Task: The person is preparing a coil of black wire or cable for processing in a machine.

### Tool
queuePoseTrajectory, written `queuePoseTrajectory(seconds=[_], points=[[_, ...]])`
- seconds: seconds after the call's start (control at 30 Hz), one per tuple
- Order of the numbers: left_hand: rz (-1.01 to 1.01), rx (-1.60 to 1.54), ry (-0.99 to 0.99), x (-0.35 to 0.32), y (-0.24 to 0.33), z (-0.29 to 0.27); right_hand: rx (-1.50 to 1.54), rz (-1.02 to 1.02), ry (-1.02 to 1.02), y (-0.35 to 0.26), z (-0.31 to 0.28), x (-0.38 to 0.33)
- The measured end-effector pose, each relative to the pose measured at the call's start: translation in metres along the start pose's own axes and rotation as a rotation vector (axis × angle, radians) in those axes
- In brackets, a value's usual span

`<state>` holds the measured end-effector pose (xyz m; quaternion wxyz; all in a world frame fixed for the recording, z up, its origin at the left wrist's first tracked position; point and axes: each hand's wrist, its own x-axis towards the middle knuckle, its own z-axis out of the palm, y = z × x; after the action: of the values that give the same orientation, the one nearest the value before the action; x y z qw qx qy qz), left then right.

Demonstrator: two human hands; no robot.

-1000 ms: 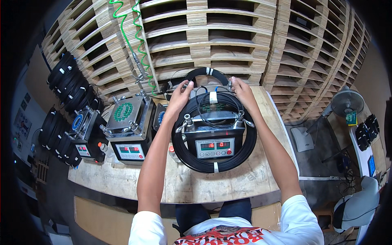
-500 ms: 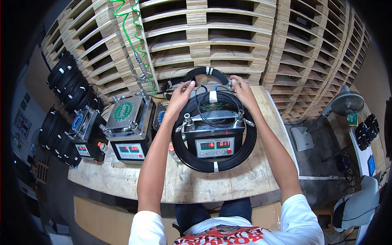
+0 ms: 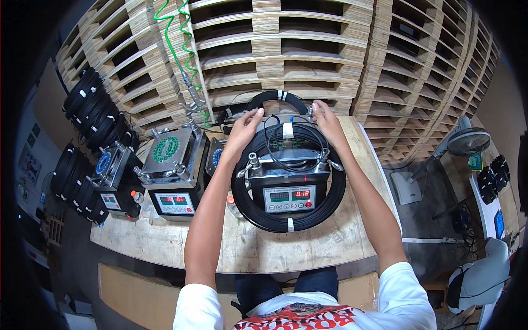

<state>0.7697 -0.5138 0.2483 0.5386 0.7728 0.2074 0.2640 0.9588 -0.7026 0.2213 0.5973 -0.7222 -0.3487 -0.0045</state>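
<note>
A black cable coil [image 3: 248, 213] with white ties hangs around a metal polishing machine [image 3: 287, 179] that has a lit display [image 3: 290, 198]. My left hand [image 3: 245, 131] is curled at the machine's far left corner; whatever its fingers hold is hidden. At the far right corner, my right hand [image 3: 328, 122] has its fingers closed around a small metal clamp knob [image 3: 310, 113], partly covered. Two more clamp knobs, the near left one [image 3: 253, 160] and the near right one [image 3: 324, 157], stick up inside the coil. Thin cables with a blue connector [image 3: 291, 119] loop over the machine's top.
Left of me stand a second machine [image 3: 171, 176] with a green ring and a smaller one [image 3: 113, 179] with a blue ring. Behind lies another black coil [image 3: 278, 97]. A green air hose [image 3: 175, 49] hangs before stacked pallets [image 3: 308, 33]. A fan [image 3: 467, 137] is at right.
The red digits on the machine's display have changed, and its left part is now dark. The hanging air gun has shifted slightly. Both hands stay nearly in place.
</note>
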Motion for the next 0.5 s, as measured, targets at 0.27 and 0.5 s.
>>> queuePoseTrajectory(seconds=[0.27, 0.5], points=[[0.012, 0.017, 0.009, 0.000, 0.001, 0.003, 0.076, -0.020, -0.056, 0.019, -0.001, 0.005], [0.003, -0.052, 0.016, -0.004, 0.007, 0.005, 0.035, 0.060, -0.041, 0.015, -0.003, 0.005]])
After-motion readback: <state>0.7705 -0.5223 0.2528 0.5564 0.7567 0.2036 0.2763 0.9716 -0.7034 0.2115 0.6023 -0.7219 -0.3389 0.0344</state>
